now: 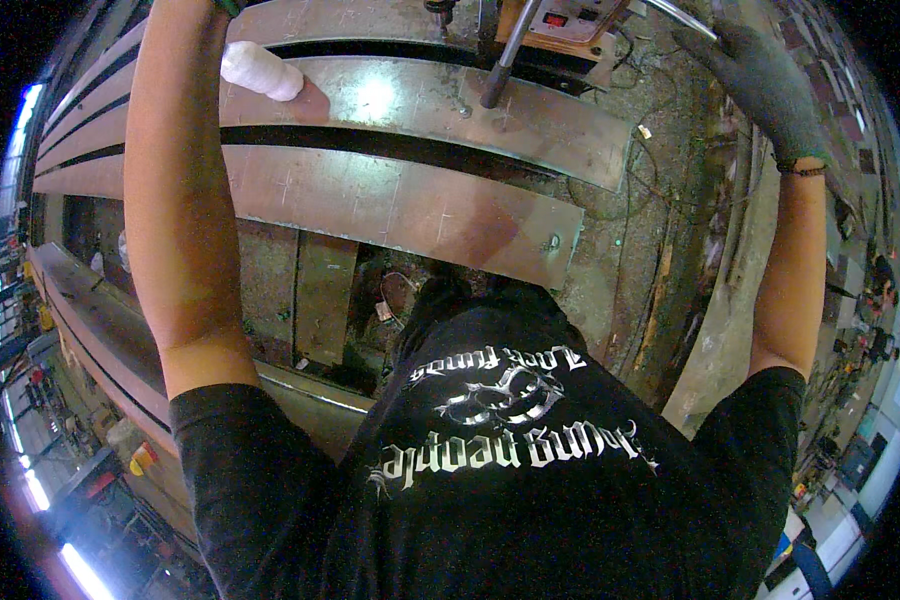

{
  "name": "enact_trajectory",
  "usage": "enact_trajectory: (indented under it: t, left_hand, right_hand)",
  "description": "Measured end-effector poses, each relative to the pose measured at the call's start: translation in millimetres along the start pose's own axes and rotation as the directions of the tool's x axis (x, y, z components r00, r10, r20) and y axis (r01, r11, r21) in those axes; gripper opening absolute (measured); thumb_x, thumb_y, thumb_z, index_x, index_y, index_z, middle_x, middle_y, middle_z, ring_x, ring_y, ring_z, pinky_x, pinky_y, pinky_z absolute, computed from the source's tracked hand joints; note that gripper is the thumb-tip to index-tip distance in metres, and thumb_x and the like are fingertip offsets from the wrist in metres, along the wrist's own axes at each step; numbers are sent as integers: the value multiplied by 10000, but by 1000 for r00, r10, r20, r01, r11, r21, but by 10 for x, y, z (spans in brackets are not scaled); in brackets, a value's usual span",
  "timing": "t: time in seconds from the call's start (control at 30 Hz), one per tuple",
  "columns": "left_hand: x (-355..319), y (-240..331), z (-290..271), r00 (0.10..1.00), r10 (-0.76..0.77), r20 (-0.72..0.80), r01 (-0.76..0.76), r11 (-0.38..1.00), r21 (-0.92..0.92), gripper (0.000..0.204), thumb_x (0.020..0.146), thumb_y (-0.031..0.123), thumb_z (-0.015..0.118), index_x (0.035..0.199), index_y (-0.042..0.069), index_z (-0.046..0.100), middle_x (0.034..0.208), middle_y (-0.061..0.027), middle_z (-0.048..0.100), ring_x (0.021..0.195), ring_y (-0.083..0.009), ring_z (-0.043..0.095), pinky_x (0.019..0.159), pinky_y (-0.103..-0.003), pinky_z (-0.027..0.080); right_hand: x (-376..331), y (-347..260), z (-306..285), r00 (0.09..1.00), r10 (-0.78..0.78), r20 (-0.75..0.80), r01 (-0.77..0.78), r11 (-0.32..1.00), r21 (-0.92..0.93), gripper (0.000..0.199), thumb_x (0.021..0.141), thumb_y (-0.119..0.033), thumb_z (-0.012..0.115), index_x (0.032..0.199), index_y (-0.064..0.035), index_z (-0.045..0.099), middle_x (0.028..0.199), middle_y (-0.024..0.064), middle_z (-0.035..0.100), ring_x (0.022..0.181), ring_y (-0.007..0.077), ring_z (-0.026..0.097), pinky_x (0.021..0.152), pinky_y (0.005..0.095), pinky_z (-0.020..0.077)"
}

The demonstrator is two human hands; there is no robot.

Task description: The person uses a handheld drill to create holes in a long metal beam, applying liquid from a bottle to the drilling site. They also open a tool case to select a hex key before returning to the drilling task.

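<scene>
On silver bar (681, 14), curled right hand (760, 85)

Silver lever (682, 16), white-lettered black shirt (530, 530)

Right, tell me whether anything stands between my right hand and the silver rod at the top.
Nothing visible does: your gloved right hand is on the end of the silver rod. The dark-tipped lever lies off to the left, out of the way.

Narrow gap (400, 151) between metal plates (370, 190)
</scene>
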State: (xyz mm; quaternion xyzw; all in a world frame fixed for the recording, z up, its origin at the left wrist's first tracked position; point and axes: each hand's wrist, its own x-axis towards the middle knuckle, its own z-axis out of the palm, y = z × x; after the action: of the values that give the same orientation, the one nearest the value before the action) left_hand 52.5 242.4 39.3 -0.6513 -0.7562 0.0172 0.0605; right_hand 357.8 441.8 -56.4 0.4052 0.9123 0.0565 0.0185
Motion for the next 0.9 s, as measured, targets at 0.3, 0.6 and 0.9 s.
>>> enact_trajectory:
  t: [0.3,0.6,0.9]
  left_hand:
    - [14,14,24,999,-51,11,51,994,-94,292,956,279,657,982,40,824,861,-160,774,705,-241,702,777,-399,572]
    - [-173,-142,28,970,-128,-205,99,984,-146,302,997,285,628,1140,52,757,985,-138,756,816,-246,716,813,-397,579]
    - [-1027,-562,1040,602,-572,-557,-125,621,-774,438,1083,283,559,1444,37,592,1331,-153,671,1106,-263,706,958,-384,575]
  right_hand:
    - [-349,-539,-293,955,28,-295,-54,995,-82,440,926,-488,748,1051,-67,772,921,193,754,832,338,726,805,458,550]
    - [92,64,273,974,-84,-213,102,992,78,534,949,-502,736,1327,-129,693,1022,206,771,941,355,757,820,460,568]
    - [423,-2385,2555,979,169,113,-136,130,982,539,1000,-571,633,1069,-49,747,961,145,754,874,281,690,821,449,540]
